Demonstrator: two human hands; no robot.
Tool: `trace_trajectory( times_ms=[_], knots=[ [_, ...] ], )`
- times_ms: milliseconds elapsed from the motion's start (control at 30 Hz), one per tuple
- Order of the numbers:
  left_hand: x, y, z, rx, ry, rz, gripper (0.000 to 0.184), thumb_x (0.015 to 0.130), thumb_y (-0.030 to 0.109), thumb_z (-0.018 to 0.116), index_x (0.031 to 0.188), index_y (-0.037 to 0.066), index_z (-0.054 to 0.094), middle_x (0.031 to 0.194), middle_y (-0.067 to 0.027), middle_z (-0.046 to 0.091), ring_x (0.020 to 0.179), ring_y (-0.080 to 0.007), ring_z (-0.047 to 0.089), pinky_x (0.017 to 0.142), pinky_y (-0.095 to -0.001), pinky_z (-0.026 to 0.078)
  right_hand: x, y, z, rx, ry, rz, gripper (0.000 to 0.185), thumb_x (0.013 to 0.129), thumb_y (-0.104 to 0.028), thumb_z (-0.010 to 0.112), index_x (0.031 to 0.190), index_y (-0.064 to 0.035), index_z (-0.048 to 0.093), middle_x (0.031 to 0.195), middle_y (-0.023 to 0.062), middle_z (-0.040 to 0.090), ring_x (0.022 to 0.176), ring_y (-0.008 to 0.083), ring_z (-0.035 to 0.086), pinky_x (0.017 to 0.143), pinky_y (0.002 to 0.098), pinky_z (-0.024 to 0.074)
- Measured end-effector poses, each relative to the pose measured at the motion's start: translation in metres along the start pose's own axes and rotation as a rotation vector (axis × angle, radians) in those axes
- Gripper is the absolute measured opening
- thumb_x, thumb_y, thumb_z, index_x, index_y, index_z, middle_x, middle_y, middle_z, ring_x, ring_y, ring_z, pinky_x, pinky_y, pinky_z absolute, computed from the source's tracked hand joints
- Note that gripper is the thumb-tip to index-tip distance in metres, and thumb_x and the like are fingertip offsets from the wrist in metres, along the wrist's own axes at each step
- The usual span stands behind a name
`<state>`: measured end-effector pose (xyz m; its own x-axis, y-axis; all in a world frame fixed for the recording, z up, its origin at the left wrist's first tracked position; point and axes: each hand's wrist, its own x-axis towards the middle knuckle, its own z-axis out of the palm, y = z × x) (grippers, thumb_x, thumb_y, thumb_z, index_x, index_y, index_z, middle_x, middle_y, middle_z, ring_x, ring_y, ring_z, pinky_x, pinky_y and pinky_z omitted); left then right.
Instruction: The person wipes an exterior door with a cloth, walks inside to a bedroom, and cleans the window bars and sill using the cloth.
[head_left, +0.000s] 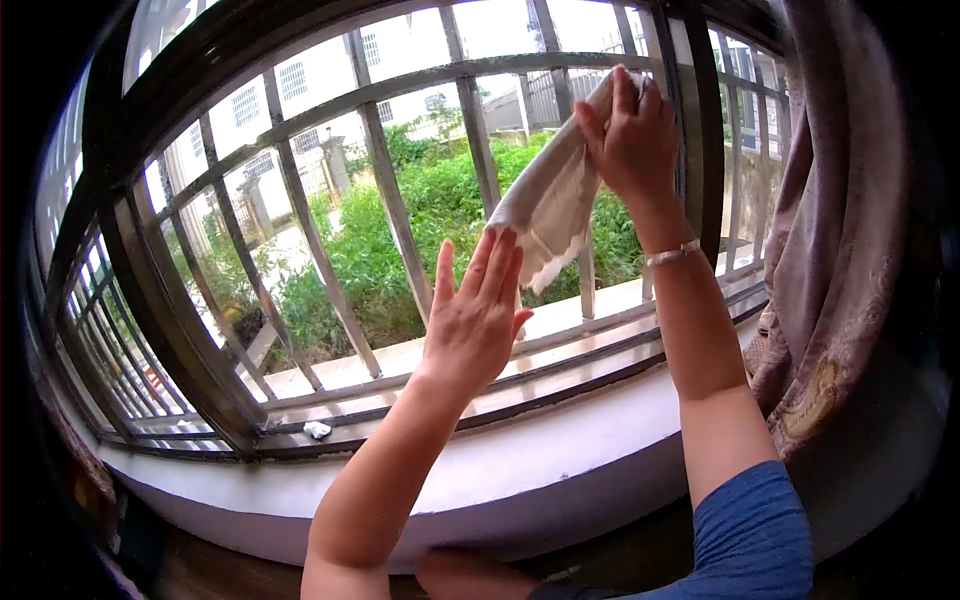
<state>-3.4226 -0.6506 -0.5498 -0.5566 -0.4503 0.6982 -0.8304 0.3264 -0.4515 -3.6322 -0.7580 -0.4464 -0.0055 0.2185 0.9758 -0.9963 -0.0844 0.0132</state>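
Observation:
A pale, thin cloth (pixel 550 210) stretches diagonally across the window, its lower edge ragged and hanging. My right hand (pixel 635 140) is raised high near the window's right frame, fingers closed on the cloth's upper end. Lower and to the left, my left hand (pixel 472 325) faces the pane with its fingers stretched out and the little finger apart. Its fingertips touch the cloth's lower left corner. Whether they press it on the glass cannot be made out.
Metal bars (pixel 390 190) stand outside the dark-framed window. A small crumpled white piece (pixel 317 430) lies on the window track at lower left, above the white sill (pixel 570 450). A patterned curtain (pixel 840 220) hangs at right. Green plants (pixel 370 260) grow outside.

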Motion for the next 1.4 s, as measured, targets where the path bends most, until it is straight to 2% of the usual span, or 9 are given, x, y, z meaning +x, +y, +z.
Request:
trace_trajectory(
  times_ms=[633,800,1033,1100,1133,1167,1233,1333,1400],
  knots=[
    [0.042,-0.001,0.002,0.008,0.077,0.03,0.069,0.085,0.031,0.057,0.137,-0.001,0.026,0.147,-0.0156,0.015,0.137,-0.024,0.016,0.109,-0.0552,0.005,0.055,0.004,0.035,0.284,0.152,-0.052,0.05,0.09,-0.038,0.047,0.121,0.0007,0.044,0.124,0.022,0.045,0.116,0.0379,0.041,0.099,0.0453,0.0321],
    [0.013,0.0,0.013,0.011,-0.012,0.026,0.074,0.082,0.035,0.059,0.138,-0.001,0.025,0.147,-0.017,0.013,0.137,-0.0252,0.013,0.109,-0.0553,0.006,0.025,-0.012,0.015,0.504,0.036,-0.421,0.055,0.088,-0.039,0.049,0.132,-0.0083,0.039,0.135,0.014,0.039,0.127,0.0299,0.035,0.103,0.0452,0.0277],
    [0.02,-0.006,0.001,0.026,-0.002,-0.004,0.068,0.085,0.037,0.055,0.137,0.001,0.029,0.149,-0.0128,0.01,0.138,-0.0225,0.01,0.11,-0.0516,0.003,0.053,-0.034,0.034,-0.097,0.021,0.255,0.052,0.085,-0.044,0.052,0.121,-0.007,0.046,0.121,0.0179,0.046,0.113,0.0318,0.045,0.085,0.0515,0.0411],
    [0.015,-0.01,0.002,0.014,0.004,-0.011,0.068,0.085,0.036,0.054,0.137,0.001,0.028,0.149,-0.0121,0.01,0.138,-0.0221,0.009,0.11,-0.0513,0.002,0.074,-0.065,0.026,0.665,-0.165,0.447,0.051,0.078,-0.032,0.061,0.117,-0.0023,0.046,0.127,0.0179,0.04,0.119,0.032,0.036,0.1,0.0401,0.0293],
    [0.011,-0.012,0.002,0.012,0.0,-0.023,0.069,0.085,0.036,0.054,0.138,0.002,0.026,0.149,-0.0123,0.01,0.138,-0.022,0.009,0.11,-0.0513,0.002,0.063,-0.089,0.039,0.157,0.091,0.168,0.054,0.077,-0.028,0.063,0.12,-0.0018,0.042,0.127,0.0196,0.039,0.117,0.0313,0.038,0.097,0.0353,0.0342],
    [0.005,-0.014,0.003,0.008,-0.005,-0.031,0.07,0.086,0.036,0.054,0.139,0.002,0.024,0.149,-0.0125,0.009,0.138,-0.0219,0.008,0.11,-0.0514,0.002,0.073,-0.105,0.015,0.523,-0.223,0.141,0.054,0.079,-0.031,0.064,0.122,-0.0054,0.042,0.127,0.0169,0.04,0.115,0.0283,0.04,0.101,0.0378,0.0307],
    [-0.009,-0.021,0.008,0.036,-0.003,-0.05,0.076,0.084,0.034,0.057,0.142,0.006,0.016,0.149,-0.0124,0.01,0.138,-0.0223,0.007,0.11,-0.0514,-0.001,0.039,-0.152,-0.009,0.544,-0.101,-0.239,0.054,0.073,-0.033,0.069,0.117,-0.0072,0.05,0.119,0.0112,0.05,0.11,0.0265,0.047,0.084,0.0426,0.0418],
    [-0.043,-0.02,-0.004,0.06,-0.269,-0.085,0.075,0.083,0.035,0.058,0.141,0.008,0.02,0.149,-0.0103,0.012,0.139,-0.0215,0.008,0.109,-0.0487,-0.009,-0.04,-0.188,-0.019,0.614,0.035,-0.56,0.053,0.078,-0.043,0.06,0.123,-0.0174,0.052,0.14,0.0024,0.037,0.137,0.0218,0.016,0.112,0.0424,-0.0033],
    [-0.073,-0.019,0.007,0.055,-0.296,-0.006,0.073,0.083,0.038,0.057,0.14,0.007,0.023,0.148,-0.0086,0.016,0.137,-0.0199,0.013,0.11,-0.0511,-0.003,-0.07,-0.173,-0.038,0.65,-0.096,-0.527,0.055,0.08,-0.039,0.059,0.129,-0.0195,0.047,0.144,0.0,0.031,0.137,0.0185,0.015,0.112,0.0418,-0.0024]
  ],
)
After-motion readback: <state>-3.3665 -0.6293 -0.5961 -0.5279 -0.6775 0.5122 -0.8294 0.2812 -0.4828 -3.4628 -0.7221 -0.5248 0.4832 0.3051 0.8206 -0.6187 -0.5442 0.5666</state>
